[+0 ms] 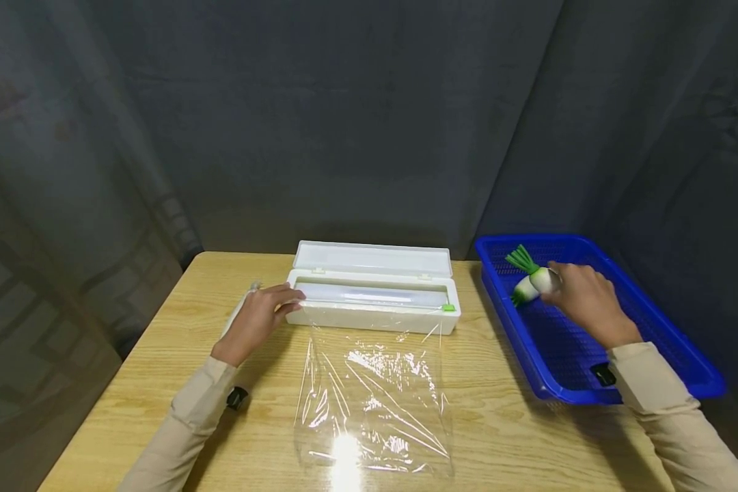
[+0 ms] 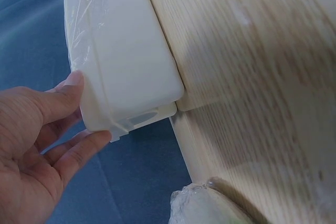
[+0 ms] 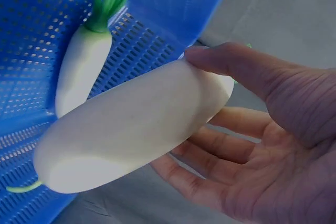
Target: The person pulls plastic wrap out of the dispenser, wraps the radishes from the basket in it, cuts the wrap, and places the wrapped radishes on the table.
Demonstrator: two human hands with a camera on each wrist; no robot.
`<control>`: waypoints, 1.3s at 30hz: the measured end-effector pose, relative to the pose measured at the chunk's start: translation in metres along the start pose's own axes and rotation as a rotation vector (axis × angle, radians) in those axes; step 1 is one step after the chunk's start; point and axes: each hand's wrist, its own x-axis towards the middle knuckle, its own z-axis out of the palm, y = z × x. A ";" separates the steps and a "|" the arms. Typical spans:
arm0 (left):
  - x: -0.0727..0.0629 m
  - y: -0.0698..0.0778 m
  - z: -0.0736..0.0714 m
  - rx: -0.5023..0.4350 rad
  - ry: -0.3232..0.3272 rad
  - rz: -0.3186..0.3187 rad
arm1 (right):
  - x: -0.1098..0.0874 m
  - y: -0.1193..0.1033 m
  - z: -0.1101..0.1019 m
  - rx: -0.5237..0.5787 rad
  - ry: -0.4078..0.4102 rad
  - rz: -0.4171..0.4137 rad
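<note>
My right hand [image 1: 587, 304] grips a white radish [image 3: 126, 124] with green leaves, above the blue basket; the thumb lies on one side and fingers on the other. A second white radish [image 3: 84, 66] rests in the basket. My left hand [image 1: 257, 322] holds the left end of a white cling film box [image 2: 131, 51], thumb on one face and fingertips on the end. The box lid [image 1: 372, 257] stands open, showing the film roll [image 1: 369, 294]. A clear film sheet [image 1: 375, 403] stretches from the box over the table toward me.
The blue basket [image 1: 523, 355] occupies the table's right side. Beyond my left hand lies a pale, film-wrapped thing [image 2: 205, 205], partly hidden. A green slider [image 1: 448, 307] sits at the box's right end. Dark curtain [image 1: 344, 123] hangs behind the wooden table [image 1: 160, 369].
</note>
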 end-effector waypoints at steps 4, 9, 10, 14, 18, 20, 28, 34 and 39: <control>-0.002 0.001 0.001 -0.007 0.002 0.005 | -0.003 -0.008 0.003 0.018 0.054 -0.020; -0.004 0.003 0.002 -0.028 -0.017 -0.019 | -0.006 -0.022 0.005 0.019 0.077 -0.059; -0.003 0.003 0.002 -0.031 -0.017 -0.025 | -0.006 -0.024 0.004 0.011 0.088 -0.073; -0.001 0.004 0.001 -0.039 -0.020 -0.029 | -0.004 -0.033 0.002 -0.013 0.136 -0.124; 0.000 0.005 0.001 -0.034 -0.018 -0.021 | -0.004 -0.042 0.001 -0.015 0.178 -0.168; 0.000 0.005 0.001 -0.034 -0.018 -0.019 | -0.004 -0.046 0.001 -0.013 0.193 -0.196; 0.000 0.006 0.001 -0.033 -0.021 -0.020 | -0.011 -0.070 0.003 -0.010 0.216 -0.307; 0.001 0.007 0.000 -0.032 -0.010 -0.017 | -0.015 -0.087 0.007 -0.006 0.204 -0.354; 0.000 0.006 0.001 -0.027 0.001 -0.005 | -0.018 -0.095 0.013 0.013 0.207 -0.410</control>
